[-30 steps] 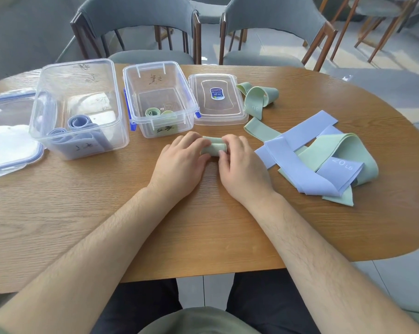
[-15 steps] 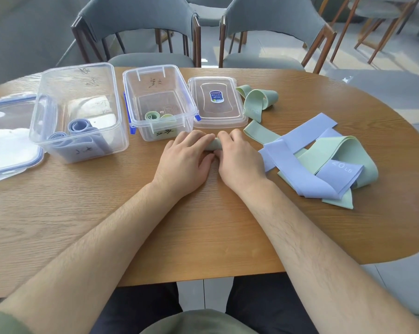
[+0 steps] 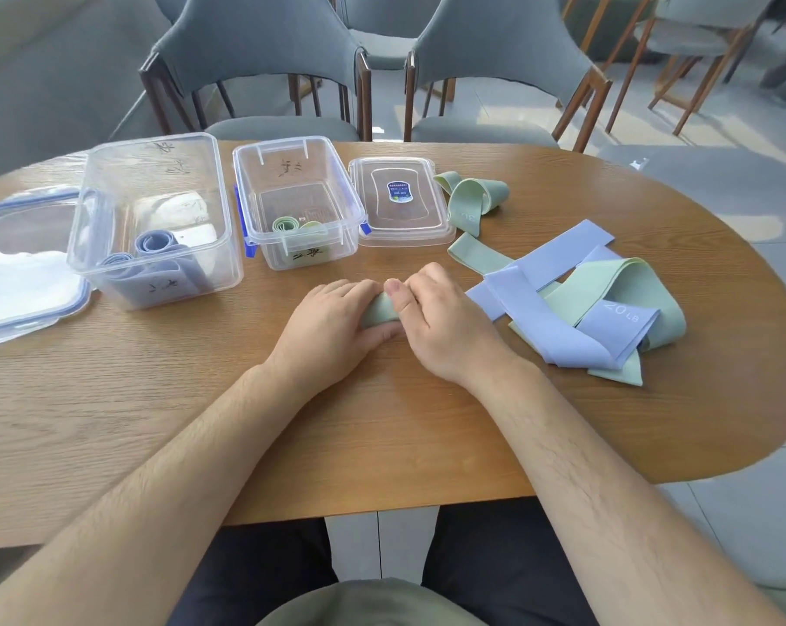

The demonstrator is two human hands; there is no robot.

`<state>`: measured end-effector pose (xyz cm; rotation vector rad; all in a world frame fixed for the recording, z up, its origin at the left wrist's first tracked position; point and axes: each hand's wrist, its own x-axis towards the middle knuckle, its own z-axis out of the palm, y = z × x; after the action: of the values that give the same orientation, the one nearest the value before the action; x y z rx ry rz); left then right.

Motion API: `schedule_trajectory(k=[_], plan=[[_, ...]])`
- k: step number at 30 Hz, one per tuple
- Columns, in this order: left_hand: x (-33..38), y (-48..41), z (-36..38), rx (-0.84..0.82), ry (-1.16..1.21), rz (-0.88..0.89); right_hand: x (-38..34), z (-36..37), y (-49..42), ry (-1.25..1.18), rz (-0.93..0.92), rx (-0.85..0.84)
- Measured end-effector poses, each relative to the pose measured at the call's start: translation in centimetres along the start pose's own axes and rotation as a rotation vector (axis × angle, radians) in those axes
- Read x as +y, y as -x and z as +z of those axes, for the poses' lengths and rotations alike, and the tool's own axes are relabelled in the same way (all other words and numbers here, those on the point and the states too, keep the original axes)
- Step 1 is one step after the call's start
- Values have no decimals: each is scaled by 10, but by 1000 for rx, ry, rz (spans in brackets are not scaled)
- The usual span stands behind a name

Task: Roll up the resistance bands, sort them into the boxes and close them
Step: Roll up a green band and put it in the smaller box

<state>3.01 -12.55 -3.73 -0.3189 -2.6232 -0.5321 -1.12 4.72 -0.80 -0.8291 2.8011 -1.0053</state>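
A rolled green band [image 3: 378, 310] lies on the wooden table [image 3: 201, 399], held between both hands. My left hand [image 3: 327, 327] curls over its left part and my right hand [image 3: 445, 323] grips its right part, thumb on top. Just behind stands the small clear box [image 3: 297, 198] with green rolls [image 3: 287, 225] inside. The larger clear box [image 3: 156, 214] to the left holds blue rolls [image 3: 156, 246]. To the right lies a loose pile of blue bands [image 3: 558, 309] and green bands [image 3: 617, 282], and another green band [image 3: 477, 198] sits farther back.
The small box's lid [image 3: 400, 203] lies flat beside it. The big box's blue-rimmed lid [image 3: 16, 264] rests at the table's left edge. Grey chairs [image 3: 264, 61] stand behind the table. My lap is at the near table edge.
The hands rolled the green band forward toward the small box, then drew back a little. More of the green roll now shows between them, and my right thumb sits on top.
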Motion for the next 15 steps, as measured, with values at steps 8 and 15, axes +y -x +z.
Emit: schedule_trajectory(k=[8,15], plan=[[22,8,-27,-160,833,-464,-7,-2,13,-51,-331,40],[32,18,-43,-212,1009,-478,-18,7,4,51,-465,209]])
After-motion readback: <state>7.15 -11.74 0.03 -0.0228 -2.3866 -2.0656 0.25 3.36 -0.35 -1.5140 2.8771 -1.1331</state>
